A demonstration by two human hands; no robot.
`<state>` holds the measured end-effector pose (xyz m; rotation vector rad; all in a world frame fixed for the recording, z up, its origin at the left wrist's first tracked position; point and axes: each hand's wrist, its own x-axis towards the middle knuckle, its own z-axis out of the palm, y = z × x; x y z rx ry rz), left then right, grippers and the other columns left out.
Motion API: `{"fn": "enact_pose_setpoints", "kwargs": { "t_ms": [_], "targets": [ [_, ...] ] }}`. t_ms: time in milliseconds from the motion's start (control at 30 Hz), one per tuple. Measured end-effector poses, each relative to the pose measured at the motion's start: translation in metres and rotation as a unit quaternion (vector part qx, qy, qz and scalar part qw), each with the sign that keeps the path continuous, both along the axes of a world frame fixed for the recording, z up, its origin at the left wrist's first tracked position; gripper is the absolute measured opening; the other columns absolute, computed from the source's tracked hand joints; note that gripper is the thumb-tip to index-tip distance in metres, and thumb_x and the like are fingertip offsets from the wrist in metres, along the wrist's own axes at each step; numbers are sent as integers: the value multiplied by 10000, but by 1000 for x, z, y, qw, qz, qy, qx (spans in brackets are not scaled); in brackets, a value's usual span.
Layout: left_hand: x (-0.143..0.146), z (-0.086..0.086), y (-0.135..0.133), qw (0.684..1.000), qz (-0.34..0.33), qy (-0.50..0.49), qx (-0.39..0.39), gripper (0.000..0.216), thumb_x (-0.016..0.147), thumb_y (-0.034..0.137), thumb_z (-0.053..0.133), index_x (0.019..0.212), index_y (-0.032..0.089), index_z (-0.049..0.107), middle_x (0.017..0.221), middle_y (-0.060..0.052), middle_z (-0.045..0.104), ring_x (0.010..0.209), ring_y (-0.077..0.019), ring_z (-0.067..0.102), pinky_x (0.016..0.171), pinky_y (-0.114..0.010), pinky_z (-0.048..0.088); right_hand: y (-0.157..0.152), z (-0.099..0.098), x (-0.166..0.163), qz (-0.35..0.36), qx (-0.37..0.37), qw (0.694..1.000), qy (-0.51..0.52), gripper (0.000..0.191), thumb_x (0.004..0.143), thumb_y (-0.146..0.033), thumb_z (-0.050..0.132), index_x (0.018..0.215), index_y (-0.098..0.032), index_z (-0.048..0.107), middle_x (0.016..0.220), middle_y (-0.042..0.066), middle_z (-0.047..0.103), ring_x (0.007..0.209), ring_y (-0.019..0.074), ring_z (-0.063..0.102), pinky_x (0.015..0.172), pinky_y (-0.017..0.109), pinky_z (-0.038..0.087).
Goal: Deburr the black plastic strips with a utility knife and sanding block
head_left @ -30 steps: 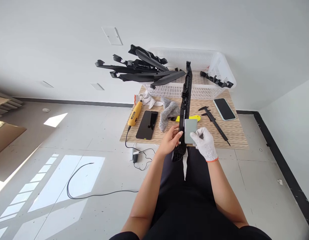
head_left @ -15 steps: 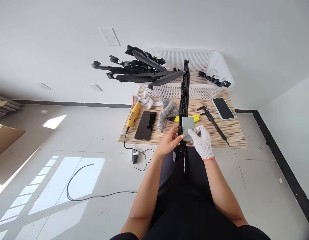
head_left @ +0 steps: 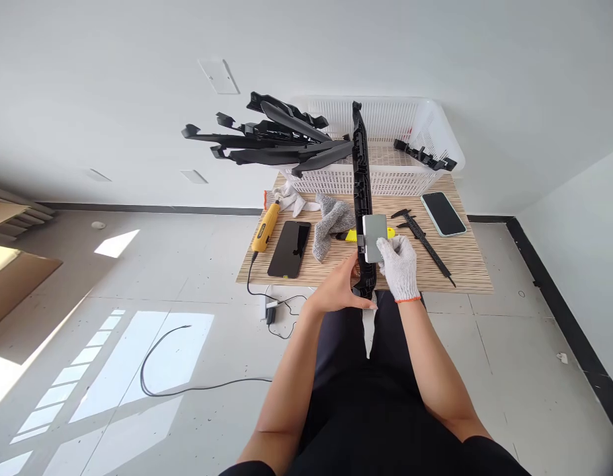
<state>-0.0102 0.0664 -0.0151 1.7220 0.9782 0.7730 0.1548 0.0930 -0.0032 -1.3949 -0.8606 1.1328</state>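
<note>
A long black plastic trim piece point(head_left: 362, 178) stands lengthwise away from me, its ribbed side showing. My bare left hand point(head_left: 340, 285) is wrapped round its near end, thumb across the front. In its white knit glove, my right hand point(head_left: 399, 263) pinches a flat grey-green rectangular block point(head_left: 375, 238) by its lower right edge. That block lies against the trim piece's right side. Partly hidden behind them is a yellow utility knife point(head_left: 351, 236). A grey knit cloth point(head_left: 330, 223) lies to the left of the trim piece.
A white plastic basket point(head_left: 410, 180) at the back holds several black trim pieces point(head_left: 281, 142), many jutting out leftward. On the table are a yellow rotary tool point(head_left: 266, 227), a dark phone point(head_left: 289, 249), a caliper point(head_left: 426, 246), another phone point(head_left: 443, 213) and a white glove point(head_left: 293, 198).
The trim piece has moved forward, away from me, and my left hand has slid to its near end with the thumb lower. My right hand and the block have shifted slightly forward.
</note>
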Motion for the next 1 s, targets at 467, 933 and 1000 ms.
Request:
{"fn": "enact_pose_setpoints", "kwargs": {
  "t_ms": [467, 933, 1000],
  "targets": [
    [2, -13, -4, 999, 3, 43, 9, 1173, 650, 295, 853, 1578, 279, 135, 1515, -187, 449, 1255, -339, 581, 1058, -500, 446, 3, -5, 1, -53, 34, 998, 28, 379, 777, -463, 686, 1069, -257, 559, 988, 18, 641, 677, 114, 595, 440, 189, 431],
    [11, -13, -2, 986, 146, 82, 7, 421, 813, 428, 724, 1180, 231, 661, 873, -23, 679, 669, -159, 563, 648, -292, 431, -2, -11, 16, -33, 69, 988, 131, 467, 742, -433, 728, 1167, -292, 597, 1073, 4, 610, 651, 79, 516, 455, 188, 386],
    [11, -14, -2, 985, 157, 66, -20, 451, 776, 472, 760, 1149, 229, 687, 730, 5, 620, 623, -151, 536, 616, -279, 410, -2, -14, 21, -10, 75, 991, 108, 601, 659, -338, 789, 1218, -288, 574, 1163, 24, 611, 757, 114, 583, 549, 223, 474]
  ]
}}
